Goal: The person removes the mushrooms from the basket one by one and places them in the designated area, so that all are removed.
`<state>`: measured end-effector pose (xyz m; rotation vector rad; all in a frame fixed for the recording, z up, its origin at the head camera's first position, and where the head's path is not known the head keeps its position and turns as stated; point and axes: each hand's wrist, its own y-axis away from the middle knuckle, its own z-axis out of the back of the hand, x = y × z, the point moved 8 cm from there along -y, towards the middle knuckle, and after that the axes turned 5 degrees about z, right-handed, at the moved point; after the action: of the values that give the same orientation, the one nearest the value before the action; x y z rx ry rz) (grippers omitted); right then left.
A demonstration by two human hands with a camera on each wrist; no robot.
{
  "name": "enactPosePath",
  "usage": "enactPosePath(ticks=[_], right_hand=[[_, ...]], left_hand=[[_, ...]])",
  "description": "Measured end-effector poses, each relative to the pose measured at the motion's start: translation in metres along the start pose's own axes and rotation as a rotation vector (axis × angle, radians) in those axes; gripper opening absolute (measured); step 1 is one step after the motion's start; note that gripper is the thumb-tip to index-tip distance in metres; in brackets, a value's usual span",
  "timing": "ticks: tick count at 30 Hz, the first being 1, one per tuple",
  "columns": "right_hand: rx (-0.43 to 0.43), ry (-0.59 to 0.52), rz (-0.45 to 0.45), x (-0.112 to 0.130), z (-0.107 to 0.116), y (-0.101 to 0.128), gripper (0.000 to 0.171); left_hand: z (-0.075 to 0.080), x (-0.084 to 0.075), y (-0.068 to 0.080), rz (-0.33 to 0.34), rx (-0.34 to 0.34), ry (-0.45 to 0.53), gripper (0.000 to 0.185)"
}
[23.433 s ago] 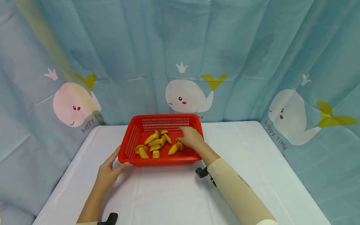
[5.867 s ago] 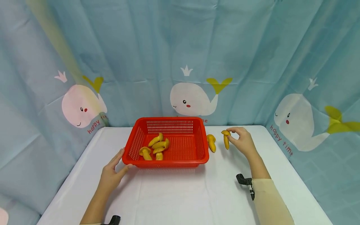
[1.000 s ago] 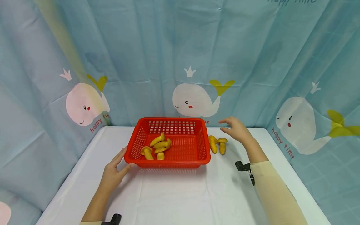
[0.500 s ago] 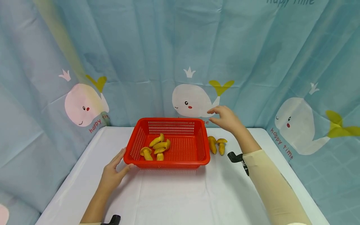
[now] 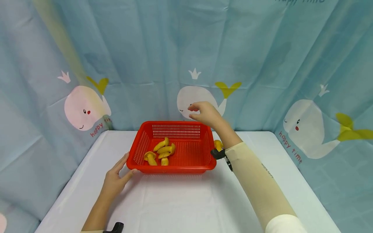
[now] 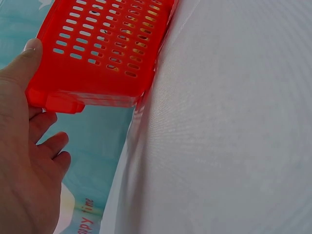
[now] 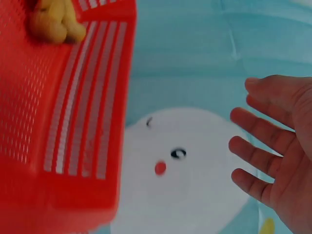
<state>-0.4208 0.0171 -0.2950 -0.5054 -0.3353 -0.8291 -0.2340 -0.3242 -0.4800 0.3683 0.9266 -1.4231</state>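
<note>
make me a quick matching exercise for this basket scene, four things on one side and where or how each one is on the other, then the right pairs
Things:
1. left hand
2. right hand
3. toy mushrooms
4. red basket

Places or states:
a. piled in the basket's left half
b. raised over the basket's far right corner, holding nothing
c. stands on the white table
d. rests against the basket's near left corner, fingers straight

Pairs: 1-d, 2-b, 3-a, 4-c
</note>
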Motion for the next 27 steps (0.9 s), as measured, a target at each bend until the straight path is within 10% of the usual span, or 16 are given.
enactPosePath(ticks=[9, 27], right_hand=[[0.056, -0.069, -0.012, 0.021, -0.046, -0.022, 0.031], [0.107, -0.207, -0.263, -0.013, -0.119, -0.023, 0.026]], left_hand=[[0.0, 0.0, 0.001, -0.007, -0.007, -0.001, 0.083], [0.0, 0.0, 0.001, -0.017, -0.01, -0.02, 0.08]])
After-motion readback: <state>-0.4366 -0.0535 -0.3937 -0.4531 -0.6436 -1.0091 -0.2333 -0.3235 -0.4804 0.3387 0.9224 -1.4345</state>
